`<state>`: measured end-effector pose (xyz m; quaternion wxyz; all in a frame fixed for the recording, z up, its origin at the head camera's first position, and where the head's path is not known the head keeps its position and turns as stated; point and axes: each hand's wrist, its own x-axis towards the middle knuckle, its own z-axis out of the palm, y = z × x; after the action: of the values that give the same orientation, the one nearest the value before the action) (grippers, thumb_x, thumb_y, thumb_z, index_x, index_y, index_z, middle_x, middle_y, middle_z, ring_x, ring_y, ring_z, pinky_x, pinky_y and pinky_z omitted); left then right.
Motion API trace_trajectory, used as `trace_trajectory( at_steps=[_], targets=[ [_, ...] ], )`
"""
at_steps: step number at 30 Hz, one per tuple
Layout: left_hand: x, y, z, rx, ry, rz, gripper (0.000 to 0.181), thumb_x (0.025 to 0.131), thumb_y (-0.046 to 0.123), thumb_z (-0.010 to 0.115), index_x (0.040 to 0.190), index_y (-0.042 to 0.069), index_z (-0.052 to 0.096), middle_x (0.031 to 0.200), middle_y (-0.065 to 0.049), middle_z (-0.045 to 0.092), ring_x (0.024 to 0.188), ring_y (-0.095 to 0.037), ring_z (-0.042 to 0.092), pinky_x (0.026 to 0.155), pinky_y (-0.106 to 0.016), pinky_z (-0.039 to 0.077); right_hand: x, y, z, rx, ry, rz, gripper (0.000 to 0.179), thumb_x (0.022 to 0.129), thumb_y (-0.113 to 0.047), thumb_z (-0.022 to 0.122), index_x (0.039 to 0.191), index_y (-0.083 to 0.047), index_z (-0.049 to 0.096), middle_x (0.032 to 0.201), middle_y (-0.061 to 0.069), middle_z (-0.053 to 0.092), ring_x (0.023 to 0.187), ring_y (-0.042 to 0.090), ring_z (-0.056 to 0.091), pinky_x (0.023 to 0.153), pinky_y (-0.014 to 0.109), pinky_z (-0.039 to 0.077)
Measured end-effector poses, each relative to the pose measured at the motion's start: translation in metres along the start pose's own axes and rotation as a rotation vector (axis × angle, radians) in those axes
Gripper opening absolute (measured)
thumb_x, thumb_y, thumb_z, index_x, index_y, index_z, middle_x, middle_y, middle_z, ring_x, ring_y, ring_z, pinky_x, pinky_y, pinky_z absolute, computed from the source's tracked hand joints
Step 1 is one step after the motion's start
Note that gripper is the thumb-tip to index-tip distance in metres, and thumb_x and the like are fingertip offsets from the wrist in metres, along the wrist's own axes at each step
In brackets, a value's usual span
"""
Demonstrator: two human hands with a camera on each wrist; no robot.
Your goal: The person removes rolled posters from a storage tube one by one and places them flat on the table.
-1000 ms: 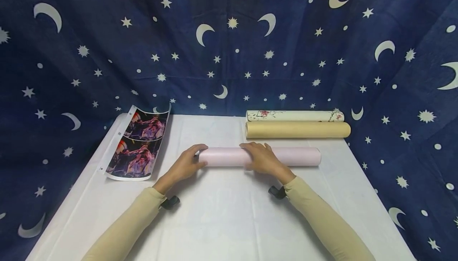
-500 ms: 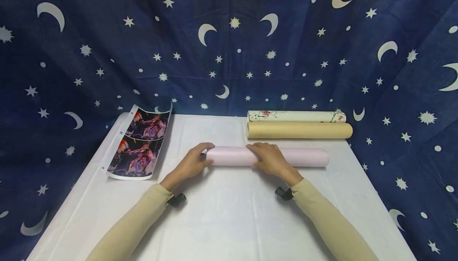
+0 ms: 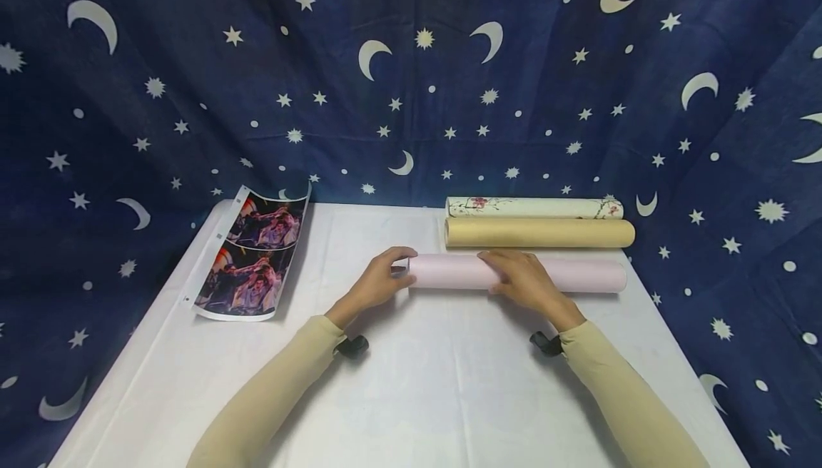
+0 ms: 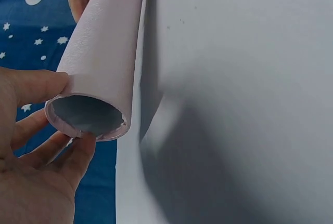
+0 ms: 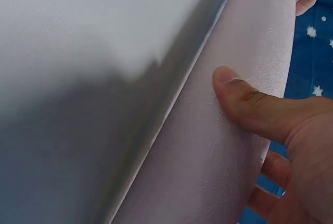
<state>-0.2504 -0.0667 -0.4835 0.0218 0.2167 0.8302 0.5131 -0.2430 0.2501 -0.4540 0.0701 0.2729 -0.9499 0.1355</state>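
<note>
A pale pink roll of wallpaper [image 3: 449,272] lies crosswise on the white-covered table, in front of two other rolls. At its left end my left hand [image 3: 380,279] holds the rim, thumb and fingers spread around the hollow opening, as the left wrist view shows. My right hand [image 3: 523,281] grips the roll near its middle, thumb [image 5: 244,96] on the near side and fingers over the far side. In the right wrist view the roll's textured surface [image 5: 203,151] has a loose straight edge running along it.
Behind the pink roll lie a yellow roll [image 3: 539,233] and a cream roll with a floral print [image 3: 536,207]. A curled sheet with two printed pictures [image 3: 250,261] lies at the back left of the table [image 3: 411,397]. A dark blue curtain with moons and stars [image 3: 411,61] hangs behind.
Both hands have moved the pink roll to the right and slightly back, closer to the yellow roll. The other rolls and the printed sheet stay where they were.
</note>
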Motion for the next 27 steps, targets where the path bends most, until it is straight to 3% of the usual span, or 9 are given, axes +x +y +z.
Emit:
trace_trajectory(
  at_steps=[6,15,21,27],
  targets=[
    [0.016,0.008,0.017,-0.011,-0.022,-0.027,0.041,0.087,0.002,0.069,0.127,0.001,0.059,0.136,-0.017,0.057,0.129,-0.03,0.055,0.103,-0.035,0.05,-0.009,0.024,-0.004,-0.035,0.037,-0.038,0.075,0.071,-0.02,0.087,0.138,-0.012,0.056,0.135,0.016,0.06,0.123,0.038,0.057,0.101,0.061,0.041],
    [0.035,0.012,0.038,-0.064,-0.018,-0.146,0.039,0.089,0.006,0.068,0.127,0.006,0.061,0.14,-0.016,0.057,0.126,-0.03,0.058,0.105,-0.038,0.049,-0.013,0.053,-0.005,-0.056,0.042,-0.038,0.077,0.07,-0.018,0.087,0.14,-0.013,0.054,0.135,0.018,0.059,0.121,0.042,0.057,0.101,0.063,0.038],
    [0.046,0.013,0.048,-0.077,0.007,-0.16,0.039,0.088,0.008,0.068,0.127,0.008,0.061,0.14,-0.015,0.057,0.129,-0.03,0.056,0.107,-0.04,0.047,-0.014,0.066,-0.005,-0.052,0.041,-0.036,0.077,0.072,-0.017,0.086,0.141,-0.011,0.053,0.137,0.02,0.057,0.123,0.044,0.054,0.104,0.063,0.037],
    [0.052,0.013,0.054,-0.115,0.016,-0.158,0.04,0.09,0.007,0.066,0.129,0.006,0.059,0.135,-0.017,0.06,0.124,-0.031,0.06,0.098,-0.039,0.053,-0.013,0.074,-0.007,-0.052,0.02,-0.004,0.078,0.073,-0.017,0.085,0.142,-0.013,0.051,0.138,0.019,0.056,0.127,0.043,0.05,0.107,0.062,0.034]
  ],
)
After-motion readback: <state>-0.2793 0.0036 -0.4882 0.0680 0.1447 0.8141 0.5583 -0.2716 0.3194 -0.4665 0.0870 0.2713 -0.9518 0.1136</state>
